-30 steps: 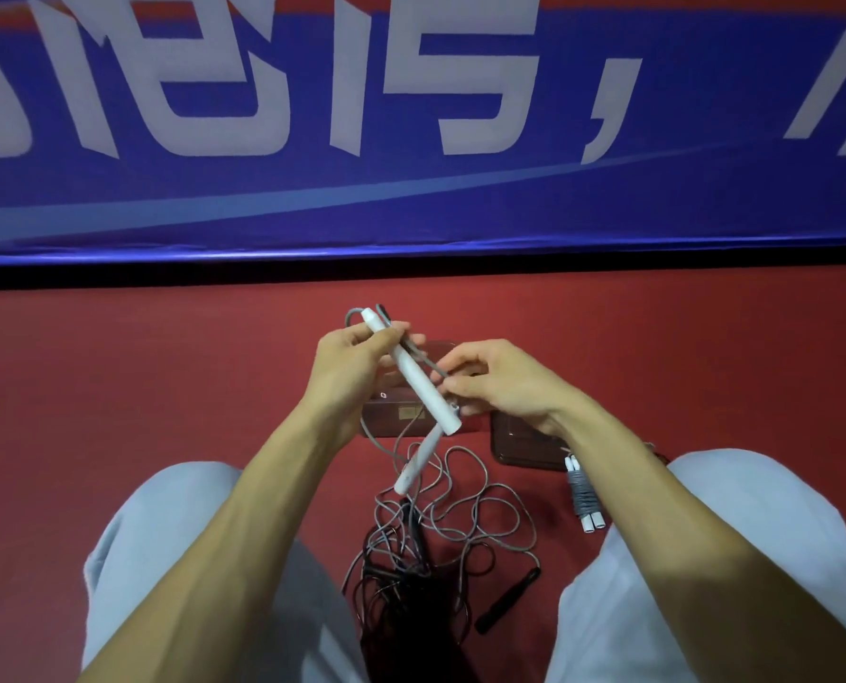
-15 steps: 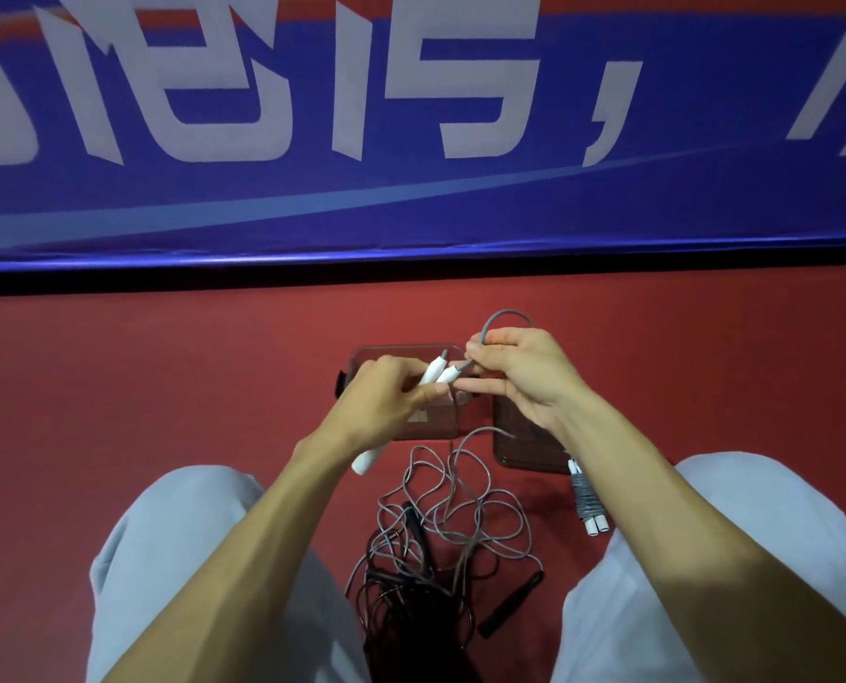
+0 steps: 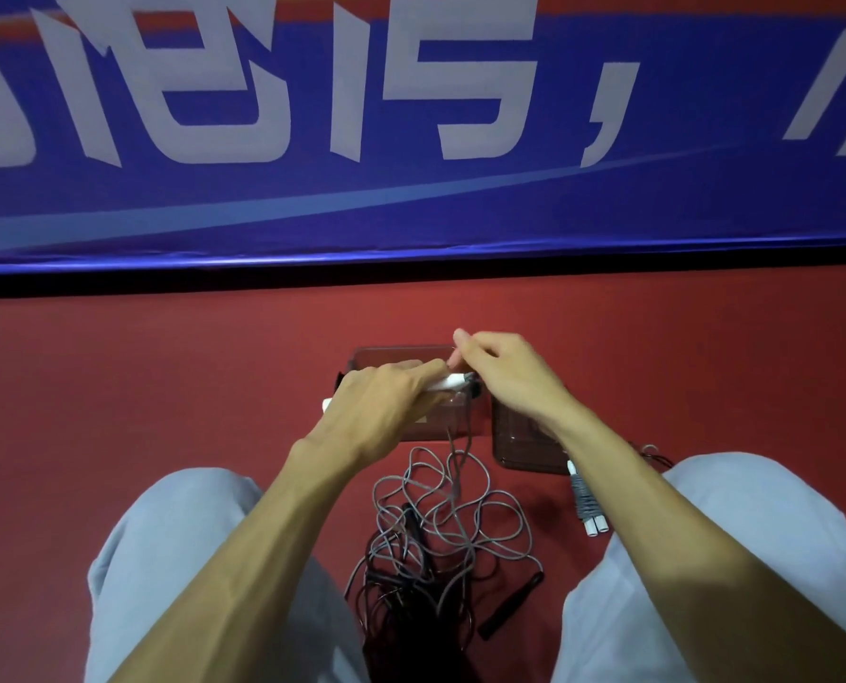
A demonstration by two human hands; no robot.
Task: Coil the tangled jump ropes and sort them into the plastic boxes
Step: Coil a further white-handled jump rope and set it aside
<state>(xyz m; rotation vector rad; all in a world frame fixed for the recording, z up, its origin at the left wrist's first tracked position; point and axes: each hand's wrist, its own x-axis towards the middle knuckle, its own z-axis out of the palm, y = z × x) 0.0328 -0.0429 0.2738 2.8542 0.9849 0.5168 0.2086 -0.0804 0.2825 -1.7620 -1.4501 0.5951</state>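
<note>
The left hand (image 3: 386, 404) is clenched round a pair of white handles (image 3: 448, 383). One white end pokes out past its knuckles on the outer side, and the other shows just beyond its fingertips. The right hand (image 3: 507, 382) meets those fingertips, its fingers bent and one fingertip raised. I cannot tell whether it pinches the cord there.

From between the two hands the grey rope (image 3: 440, 505) drops to a loose tangle on the red floor (image 3: 165, 386), below both wrists. A black rope (image 3: 406, 589) is knotted into it, nearer the knees, with a black handle (image 3: 509, 606) beside it.

Under the left fingers sits a clear box (image 3: 401, 354), and a second box (image 3: 519, 453) lies under the right wrist. A coiled bundle (image 3: 584, 500) with white ends lies on the floor just beside the right forearm, outside that box.
</note>
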